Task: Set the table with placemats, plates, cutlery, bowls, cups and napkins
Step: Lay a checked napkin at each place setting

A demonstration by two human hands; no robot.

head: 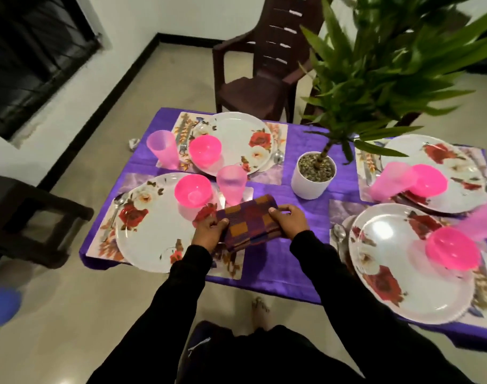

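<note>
Both hands, the left hand [209, 231] and the right hand [288, 220], are pinching a folded checked napkin [249, 220] just beside the near-left plate [150, 231], so mats, plates, bowls and cups are looking done, and napkins are still waiting.

A single wide-angle view from a head-worn camera looks steeply down and forward over the near edge of the table [278, 284], close enough that both black sleeves fill the lower frame. The left hand [207, 234] and right hand [288, 220] sit near the centre; beyond them rises a potted plant [314, 173], its leaves blurred close to the lens, and a chair [253, 87]. The person's foot [260, 309] shows directly below. No second view.
</note>
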